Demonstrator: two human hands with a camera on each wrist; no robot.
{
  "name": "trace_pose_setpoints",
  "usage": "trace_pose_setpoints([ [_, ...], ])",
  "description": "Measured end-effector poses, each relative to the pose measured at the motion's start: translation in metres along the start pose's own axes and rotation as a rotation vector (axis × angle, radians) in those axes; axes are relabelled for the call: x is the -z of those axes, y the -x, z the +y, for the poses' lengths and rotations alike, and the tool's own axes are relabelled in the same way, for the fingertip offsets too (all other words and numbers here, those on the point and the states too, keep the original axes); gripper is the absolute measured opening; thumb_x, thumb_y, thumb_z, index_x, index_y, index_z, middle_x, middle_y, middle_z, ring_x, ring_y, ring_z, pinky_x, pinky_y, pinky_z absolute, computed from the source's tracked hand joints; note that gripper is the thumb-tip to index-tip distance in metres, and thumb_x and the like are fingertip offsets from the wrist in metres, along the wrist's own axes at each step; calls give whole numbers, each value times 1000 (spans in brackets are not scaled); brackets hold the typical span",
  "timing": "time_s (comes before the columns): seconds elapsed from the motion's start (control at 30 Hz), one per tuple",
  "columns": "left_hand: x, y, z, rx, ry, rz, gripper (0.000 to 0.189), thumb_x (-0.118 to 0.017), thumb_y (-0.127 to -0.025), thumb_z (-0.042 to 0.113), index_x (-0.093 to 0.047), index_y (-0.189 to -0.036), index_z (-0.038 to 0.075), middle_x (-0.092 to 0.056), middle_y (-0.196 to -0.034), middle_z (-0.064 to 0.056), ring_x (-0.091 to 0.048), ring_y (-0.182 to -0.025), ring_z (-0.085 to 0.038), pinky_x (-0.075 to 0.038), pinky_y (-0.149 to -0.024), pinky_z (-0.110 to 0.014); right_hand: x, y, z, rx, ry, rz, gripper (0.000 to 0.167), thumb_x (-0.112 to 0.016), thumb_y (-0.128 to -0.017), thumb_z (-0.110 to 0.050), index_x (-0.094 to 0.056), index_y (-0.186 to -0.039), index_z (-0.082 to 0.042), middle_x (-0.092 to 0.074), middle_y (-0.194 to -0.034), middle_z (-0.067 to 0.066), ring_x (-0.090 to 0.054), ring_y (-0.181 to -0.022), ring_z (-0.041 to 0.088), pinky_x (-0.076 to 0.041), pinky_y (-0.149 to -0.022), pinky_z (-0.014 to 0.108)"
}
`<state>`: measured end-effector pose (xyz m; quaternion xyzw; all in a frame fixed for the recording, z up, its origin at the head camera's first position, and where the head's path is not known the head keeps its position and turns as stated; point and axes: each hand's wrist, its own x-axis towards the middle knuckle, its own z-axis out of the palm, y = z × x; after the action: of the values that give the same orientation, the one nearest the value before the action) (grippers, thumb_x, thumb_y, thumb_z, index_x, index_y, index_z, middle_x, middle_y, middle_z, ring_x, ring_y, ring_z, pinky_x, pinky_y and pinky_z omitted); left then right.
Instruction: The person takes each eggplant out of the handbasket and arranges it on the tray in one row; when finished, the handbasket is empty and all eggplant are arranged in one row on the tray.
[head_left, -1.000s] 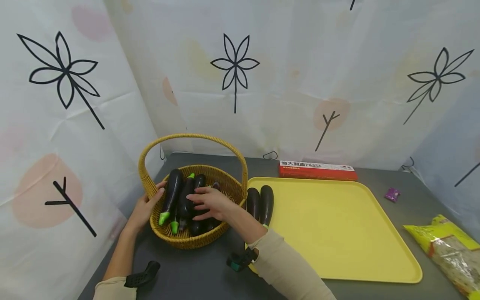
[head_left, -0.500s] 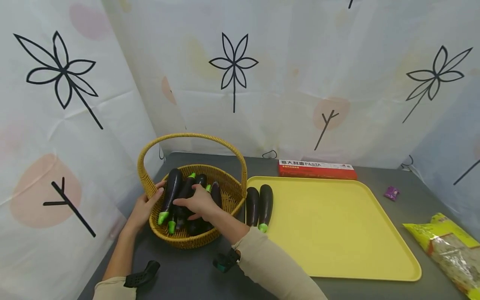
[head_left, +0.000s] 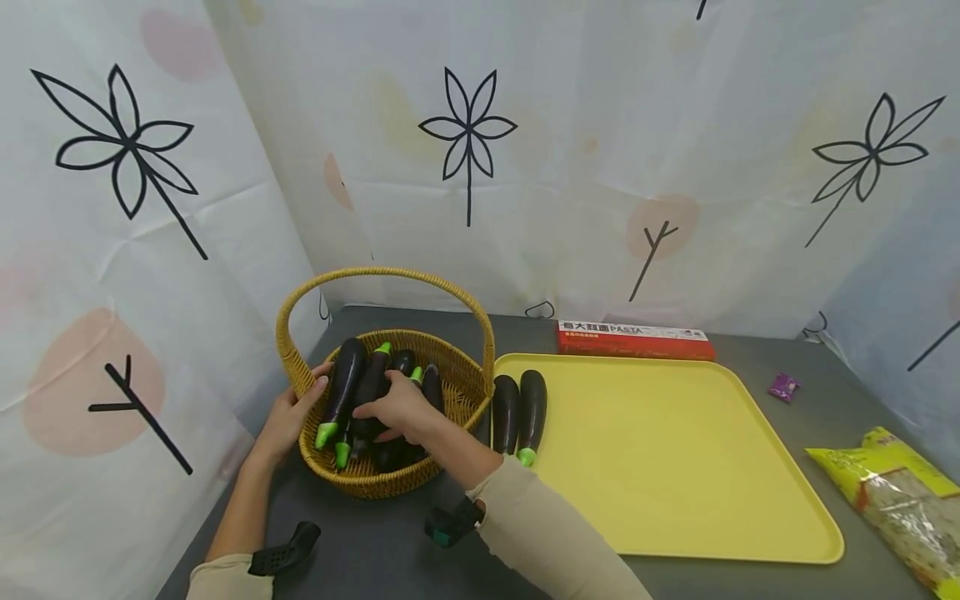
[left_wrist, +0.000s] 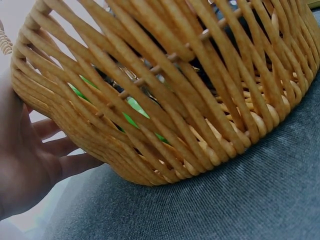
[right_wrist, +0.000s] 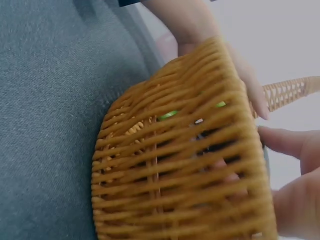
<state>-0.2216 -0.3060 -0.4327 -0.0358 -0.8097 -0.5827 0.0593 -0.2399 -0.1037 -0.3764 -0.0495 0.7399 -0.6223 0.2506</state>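
Here's the right hand (head_left: 405, 407), down inside a golden woven wicker basket (head_left: 393, 483), fingers curved round a glossy dark-purple eggplant with a green cap (head_left: 375, 382), which sits right under the palm! Other dark eggplants (head_left: 344, 390) lie on both sides of it. The left hand (head_left: 288, 421) pinches the rim by the handle's foot, thumb over the edge. Two eggplants (head_left: 533, 408) rest along the left side of a yellow rectangular tray (head_left: 660, 450). Behind that, a long red-and-white box (head_left: 637, 347) reads "PASTA" after Chinese characters; its smaller line is too tiny.
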Motion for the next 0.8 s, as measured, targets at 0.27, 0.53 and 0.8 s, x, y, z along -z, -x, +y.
trace_pose_setpoints([
  [0.27,-1,-1,1,5,-1,11,58,-41,-103,35,-32,-148,0,-26,-150,-24,-19,-137,-40,-15,-105,-60,37,5,5,6,-185,-264,75,-64,-91,-2,-22,-153,-14,-31,-145,23,-47,-121,36,-53,-75,46],
  [0.53,1,-2,1,15,-1,10,55,-40,-104,33,-30,-149,2,-25,-150,-24,-18,-137,-40,-15,-106,-60,81,25,10,19,-266,-450,70,-57,-95,0,-21,-153,-17,-23,-147,22,-37,-129,36,-49,-84,51],
  [0.8,2,-2,0,14,3,8,56,-40,-104,32,-29,-149,1,-26,-150,-24,-18,-137,-40,-15,-106,-60,117,46,21,50,-208,-641,71,-55,-96,-3,-17,-154,-18,-25,-150,16,-41,-127,31,-47,-88,52],
])
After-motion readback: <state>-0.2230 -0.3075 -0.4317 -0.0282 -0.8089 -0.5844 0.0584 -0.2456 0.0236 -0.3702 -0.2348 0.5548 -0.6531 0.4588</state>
